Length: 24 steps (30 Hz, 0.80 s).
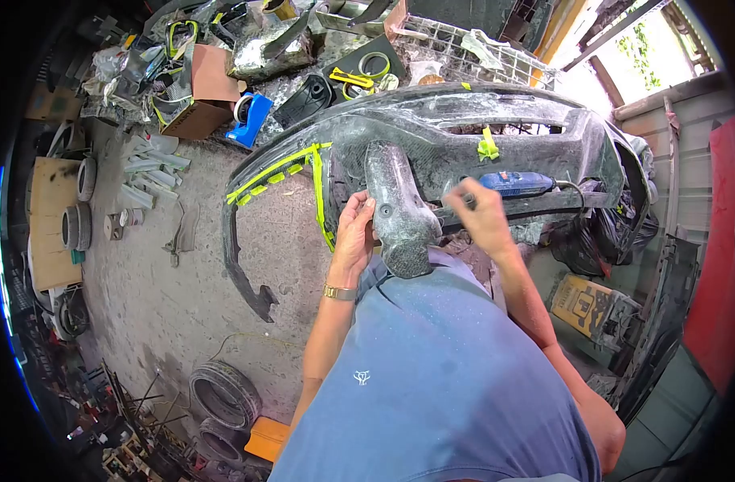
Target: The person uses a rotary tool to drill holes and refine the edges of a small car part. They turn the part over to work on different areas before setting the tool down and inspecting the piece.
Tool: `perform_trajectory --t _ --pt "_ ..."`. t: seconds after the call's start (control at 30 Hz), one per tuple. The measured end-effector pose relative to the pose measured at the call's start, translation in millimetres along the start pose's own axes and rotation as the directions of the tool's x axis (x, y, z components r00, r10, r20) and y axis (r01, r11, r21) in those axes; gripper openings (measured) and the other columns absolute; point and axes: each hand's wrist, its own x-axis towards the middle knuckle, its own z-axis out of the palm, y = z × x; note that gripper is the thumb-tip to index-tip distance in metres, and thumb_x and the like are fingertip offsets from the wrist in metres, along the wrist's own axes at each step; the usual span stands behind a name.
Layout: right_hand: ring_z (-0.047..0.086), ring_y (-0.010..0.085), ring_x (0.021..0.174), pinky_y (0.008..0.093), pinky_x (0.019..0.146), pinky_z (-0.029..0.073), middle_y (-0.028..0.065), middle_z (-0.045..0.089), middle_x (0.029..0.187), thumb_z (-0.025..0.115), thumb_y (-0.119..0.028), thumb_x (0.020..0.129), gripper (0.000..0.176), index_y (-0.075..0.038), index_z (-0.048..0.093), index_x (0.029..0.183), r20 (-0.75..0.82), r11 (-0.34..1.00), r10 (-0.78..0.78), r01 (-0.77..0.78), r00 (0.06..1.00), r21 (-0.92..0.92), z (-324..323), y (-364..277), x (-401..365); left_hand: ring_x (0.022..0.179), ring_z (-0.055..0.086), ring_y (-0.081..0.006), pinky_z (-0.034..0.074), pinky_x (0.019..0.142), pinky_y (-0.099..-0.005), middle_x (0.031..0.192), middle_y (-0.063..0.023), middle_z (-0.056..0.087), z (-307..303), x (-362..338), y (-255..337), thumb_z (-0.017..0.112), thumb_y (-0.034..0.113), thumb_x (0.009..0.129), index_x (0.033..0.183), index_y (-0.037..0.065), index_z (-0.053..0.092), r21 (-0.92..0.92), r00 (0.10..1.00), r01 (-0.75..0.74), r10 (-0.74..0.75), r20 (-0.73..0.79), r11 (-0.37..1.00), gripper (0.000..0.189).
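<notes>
My left hand (356,233) grips the left edge of a dusty black molded part (393,189) with a woven, carbon-fibre look and a small round hole. The part stands tilted in front of my blue shirt. Right of it, my right hand (484,213) is raised with its fingers curled together, slightly blurred. Whatever they hold, if anything, I cannot make out. Just behind that hand, a blue rotary tool (518,184) with a cord lies on a large dusty car bumper (351,132). Yellow-green tape (319,193) marks the bumper's left end.
Beyond the bumper, a cluttered bench holds a blue tape dispenser (250,120), a cardboard box (198,96) and a yellow cutter (351,78). Tires (225,395) lie on the concrete floor at lower left. A black plastic bag (580,245) and a yellow box (584,308) sit to the right.
</notes>
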Motion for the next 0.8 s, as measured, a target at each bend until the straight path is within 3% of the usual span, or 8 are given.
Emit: perform_trajectory --t 0.17,0.23,0.33,0.37,0.47,0.53,0.63,0.8 --pt "0.048 0.0087 0.064 0.0260 0.065 0.041 -0.0028 0.054 0.065 0.067 -0.018 0.090 0.028 -0.001 0.058 0.071 -0.107 0.966 0.246 -0.235 0.963 0.112 -46.0 32.8 -0.2 0.090 0.065 -0.0120 0.057 0.076 -0.0289 0.102 -0.0047 0.064 -1.4 3.0 4.2 0.053 0.014 0.098 0.117 0.006 0.050 -0.167 0.998 -0.002 0.012 0.062 0.986 0.021" --pt "0.052 0.0082 0.068 0.0251 0.069 0.043 -0.0002 0.063 0.076 0.064 -0.017 0.092 0.020 0.002 0.065 0.093 -0.104 0.986 0.082 -0.065 0.991 0.153 -38.9 32.1 -3.4 0.092 0.064 -0.0130 0.057 0.079 -0.0295 0.105 -0.0055 0.063 -0.4 5.5 3.8 0.052 0.014 0.098 0.117 0.006 0.050 -0.210 0.997 -0.016 0.032 0.074 0.978 0.021" --pt "0.052 0.0043 0.067 0.0222 0.065 0.043 0.0055 0.070 0.104 0.061 -0.020 0.094 0.049 0.005 0.046 0.133 0.153 0.964 0.081 -0.116 0.985 0.239 -25.7 21.9 -0.3 0.097 0.064 -0.0143 0.056 0.083 -0.0301 0.109 -0.0070 0.063 8.9 10.4 5.1 0.051 0.013 0.099 0.121 0.005 0.049 -0.252 0.994 -0.007 0.033 0.100 0.968 0.024" --pt "0.044 0.0004 0.055 0.0179 0.051 0.037 0.0012 0.069 0.092 0.063 -0.022 0.093 0.047 0.004 0.050 0.130 0.256 0.873 0.248 -0.330 0.934 0.359 -26.9 13.5 -3.2 0.099 0.063 -0.0147 0.056 0.085 -0.0300 0.110 -0.0077 0.063 11.8 11.2 6.1 0.050 0.013 0.099 0.124 0.005 0.049 -0.255 0.995 0.001 0.025 0.100 0.967 0.026" --pt "0.058 0.0037 0.078 0.0189 0.069 0.046 0.0026 0.065 0.090 0.069 -0.023 0.089 0.046 0.003 0.056 0.124 0.337 0.790 0.284 -0.418 0.898 0.448 -19.2 19.3 4.5 0.103 0.063 -0.0161 0.055 0.087 -0.0304 0.116 -0.0090 0.063 21.0 17.4 9.6 0.050 0.014 0.099 0.129 0.004 0.048 -0.245 0.992 0.028 0.002 0.124 0.969 0.032" --pt "0.042 -0.0028 0.051 0.0142 0.044 0.032 -0.0069 0.055 0.073 0.069 -0.021 0.088 0.037 -0.001 0.059 0.117 0.462 0.563 0.248 -0.515 0.851 0.646 -22.2 22.0 10.0 0.105 0.063 -0.0166 0.055 0.088 -0.0309 0.118 -0.0095 0.062 26.3 22.3 12.8 0.049 0.014 0.100 0.130 0.003 0.048 -0.218 0.993 0.032 -0.006 0.121 0.975 0.033" --pt "0.026 -0.0041 0.041 0.0148 0.036 0.018 -0.0114 0.046 0.066 0.070 -0.020 0.087 0.030 -0.005 0.059 0.110 0.534 0.440 0.307 -0.615 0.788 0.655 -12.8 16.1 13.8 0.108 0.061 -0.0181 0.052 0.092 -0.0322 0.123 -0.0106 0.060 32.4 23.9 12.5 0.049 0.015 0.100 0.132 0.002 0.048 -0.179 0.993 0.041 -0.021 0.116 0.983 0.035" --pt "0.033 -0.0059 0.043 0.0111 0.036 0.025 -0.0062 0.059 0.080 0.068 -0.017 0.088 0.032 -0.003 0.055 0.114 0.454 0.402 0.239 -0.513 0.858 0.758 -12.4 10.1 19.0 0.124 0.049 -0.0184 0.041 0.103 -0.0324 0.136 -0.0116 0.051 38.5 9.4 11.9 0.054 0.014 0.097 0.143 0.001 0.035 -0.072 0.986 0.036 -0.024 0.163 0.997 0.051"
